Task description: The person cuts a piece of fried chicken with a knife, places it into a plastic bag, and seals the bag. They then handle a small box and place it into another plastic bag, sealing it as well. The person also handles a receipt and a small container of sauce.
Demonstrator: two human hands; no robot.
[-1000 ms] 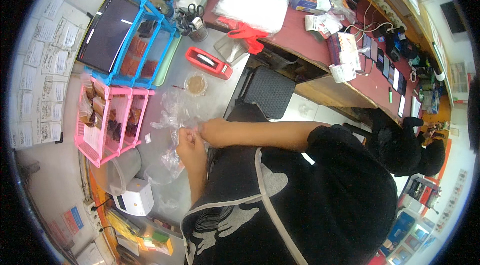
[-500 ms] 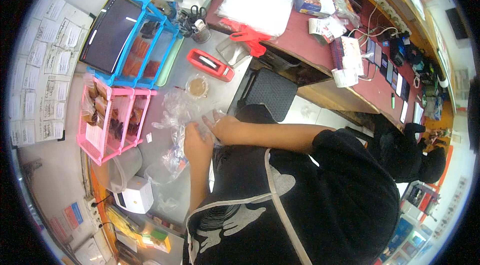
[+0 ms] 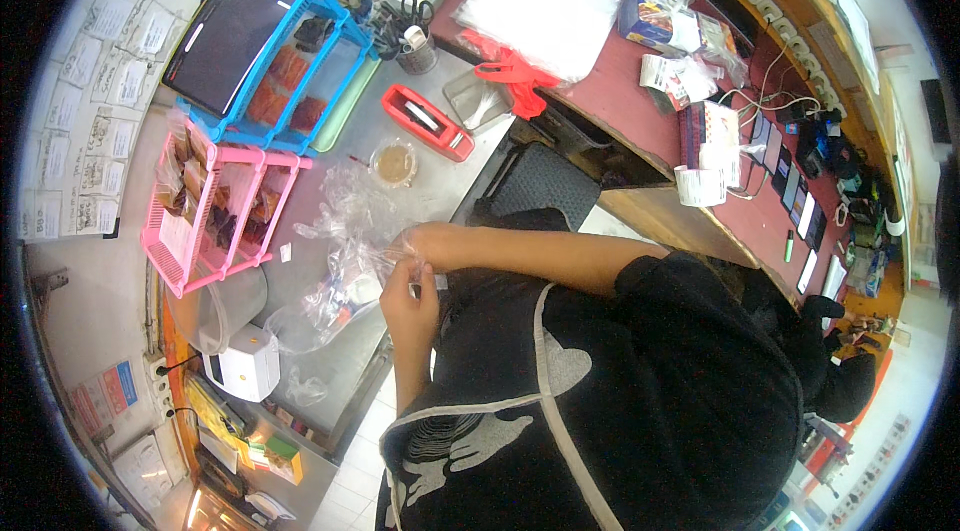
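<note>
Close together at the table's edge, both my hands grip crumpled clear plastic. My left hand [image 3: 409, 305] is closed with its thumb up, on the near part of a clear plastic bag [image 3: 345, 276]. Just beyond it, my right hand [image 3: 440, 248] is curled around the gathered plastic, its fingertips partly hidden. The bag lies on the grey metal table [image 3: 320, 356], with something white, red and blue showing through it. More thin clear plastic [image 3: 355, 201] spreads out to the left of my right hand. A round tub [image 3: 394, 163] with light brown contents stands just beyond.
A red tape dispenser [image 3: 428, 123] and a clear tray [image 3: 477, 99] stand farther off. Blue [image 3: 300, 81] and pink [image 3: 225, 201] racks line the left side. A white box-shaped device [image 3: 243, 363] stands at the near left. A dark red desk [image 3: 600, 96] holds plastic sheets and phones.
My hands have drawn together, and my right hand's fingers, spread before, are now curled in on the plastic. The whole view has shifted slightly.
</note>
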